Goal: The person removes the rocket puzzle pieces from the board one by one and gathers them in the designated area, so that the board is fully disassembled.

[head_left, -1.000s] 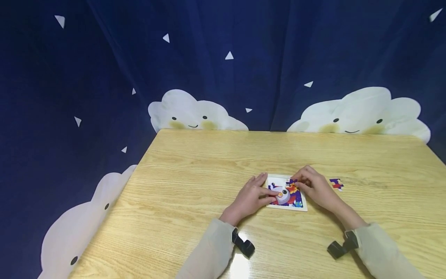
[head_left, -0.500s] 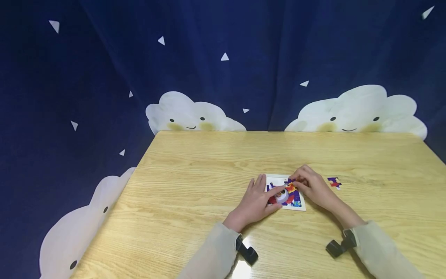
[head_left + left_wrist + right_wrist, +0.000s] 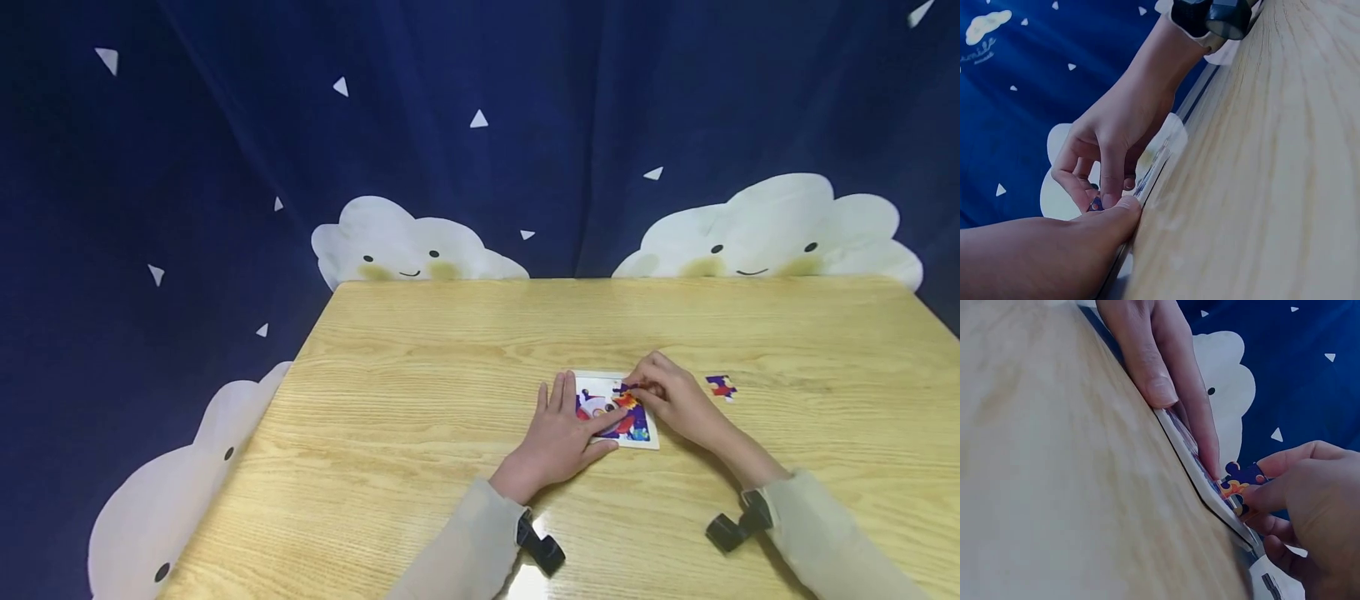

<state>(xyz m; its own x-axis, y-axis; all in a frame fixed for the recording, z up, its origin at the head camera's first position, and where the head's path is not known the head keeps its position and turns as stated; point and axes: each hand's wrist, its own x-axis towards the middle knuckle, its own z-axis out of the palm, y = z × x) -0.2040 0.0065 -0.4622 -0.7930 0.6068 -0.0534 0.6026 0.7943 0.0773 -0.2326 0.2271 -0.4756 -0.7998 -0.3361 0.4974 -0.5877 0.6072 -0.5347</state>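
A small jigsaw puzzle in a white frame lies on the table, its picture blue, red and white. Bare white backing shows in its upper left part. My left hand rests on the left side of the frame with fingers spread, index finger stretched over the picture and thumb at the near edge. Above the upper right part, my right hand pinches a blue and orange puzzle piece between thumb and index finger. In the right wrist view, that piece is tilted up from the board, near my left index fingertip.
A loose puzzle piece, blue and red, lies on the wooden table to the right of my right hand. A dark blue curtain with white clouds and triangles hangs behind the table's far edge.
My left hand has shifted right, and its index finger has straightened and slid across the picture toward the right hand. The right hand stays almost in place, still pinching the puzzle piece.
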